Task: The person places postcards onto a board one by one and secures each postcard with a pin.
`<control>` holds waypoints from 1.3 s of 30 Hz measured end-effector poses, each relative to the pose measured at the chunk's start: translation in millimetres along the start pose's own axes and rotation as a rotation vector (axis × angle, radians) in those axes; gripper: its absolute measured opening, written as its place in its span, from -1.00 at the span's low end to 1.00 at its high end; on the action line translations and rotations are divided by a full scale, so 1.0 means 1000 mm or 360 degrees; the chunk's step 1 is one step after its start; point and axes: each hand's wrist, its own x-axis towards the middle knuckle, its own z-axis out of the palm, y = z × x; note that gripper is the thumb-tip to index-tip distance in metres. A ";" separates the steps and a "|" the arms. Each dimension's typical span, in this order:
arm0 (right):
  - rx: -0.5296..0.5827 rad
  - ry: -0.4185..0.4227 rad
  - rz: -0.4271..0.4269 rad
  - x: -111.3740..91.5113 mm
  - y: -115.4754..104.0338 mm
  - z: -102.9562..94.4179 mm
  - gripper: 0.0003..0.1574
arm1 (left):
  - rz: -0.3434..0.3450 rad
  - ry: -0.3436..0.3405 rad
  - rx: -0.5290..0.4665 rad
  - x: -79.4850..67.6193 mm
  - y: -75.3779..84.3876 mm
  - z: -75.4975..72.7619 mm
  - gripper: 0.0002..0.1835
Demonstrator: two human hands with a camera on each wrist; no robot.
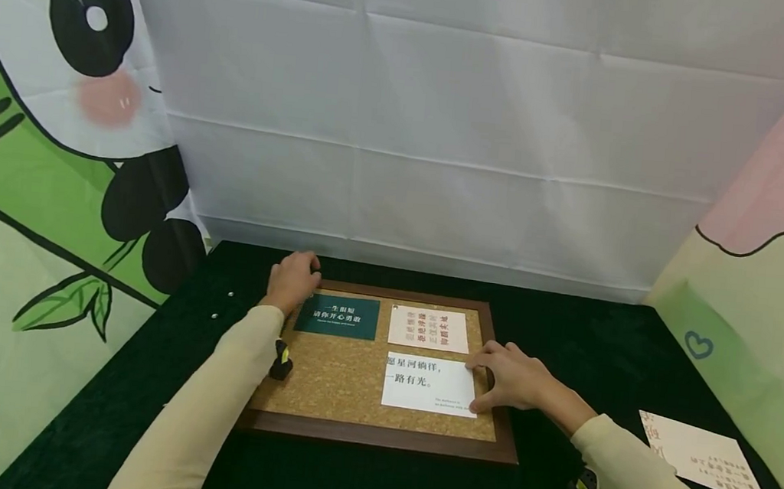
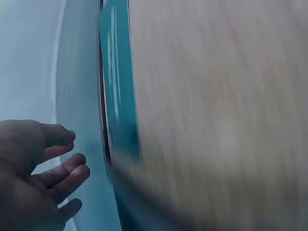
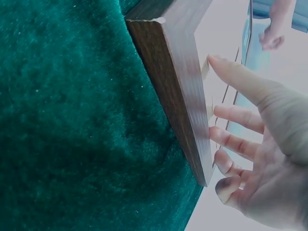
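Note:
A brown-framed cork board (image 1: 325, 389) lies on a dark green cloth. My right hand (image 1: 513, 377) touches the right edge of a white card with black lettering (image 1: 416, 383), thumb at the lower corner and fingertips at the upper one. In the right wrist view, the thumb and fingers of that hand (image 3: 269, 144) are spread apart beside the frame. Past the board's upper left corner is my left hand (image 1: 292, 279), loosely bent, near a teal card (image 1: 338, 317). The left wrist view shows nothing between that hand's fingers (image 2: 72, 175). A white card with red lettering (image 1: 429, 329) lies at the board's upper right.
Another white card (image 1: 705, 457) lies on the green cloth (image 1: 564, 335) at the right, beside my right forearm. Small white bits (image 1: 231, 294) sit on the cloth left of the board. A pale curtain (image 1: 441, 141) hangs behind, with cartoon-printed sheets at both sides.

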 end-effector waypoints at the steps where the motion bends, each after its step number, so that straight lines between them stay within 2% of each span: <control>1: -0.0001 -0.0001 0.0001 0.000 0.000 -0.001 -0.12 | -0.0024 0.0018 0.0018 0.000 -0.012 -0.006 -0.76; 3: -0.0001 0.0001 -0.0001 0.000 0.000 -0.001 -0.12 | -0.0066 0.0013 0.0052 -0.002 -0.034 -0.019 -0.77; 8: 0.0013 -0.0001 -0.0010 0.000 0.002 0.001 -0.12 | -0.0088 -0.0054 0.0114 -0.015 -0.089 -0.050 -0.79; 12: 0.0033 0.0001 -0.0019 0.000 0.002 0.000 -0.14 | -0.0100 -0.0190 0.0143 -0.028 -0.125 -0.071 -0.75; 15: 0.0048 0.0004 -0.0020 -0.001 0.001 -0.002 -0.15 | -0.0133 -0.0341 0.0145 -0.036 -0.140 -0.081 -0.72; 18: 0.0046 0.0001 -0.0019 -0.001 0.002 -0.003 -0.14 | -0.0184 -0.0495 0.0118 -0.042 -0.148 -0.084 -0.69; 21: 0.0041 -0.0002 -0.0016 -0.001 0.003 -0.002 -0.13 | -0.0214 -0.0583 0.0064 -0.046 -0.151 -0.083 -0.70; 29: 0.0061 -0.0009 -0.0010 0.000 0.004 0.001 -0.14 | -0.0190 -0.0570 -0.0038 -0.050 -0.154 -0.076 -0.75; 39: 0.0062 -0.0027 0.0000 0.000 0.003 0.000 -0.13 | -0.0193 -0.0615 -0.0080 -0.048 -0.152 -0.080 -0.74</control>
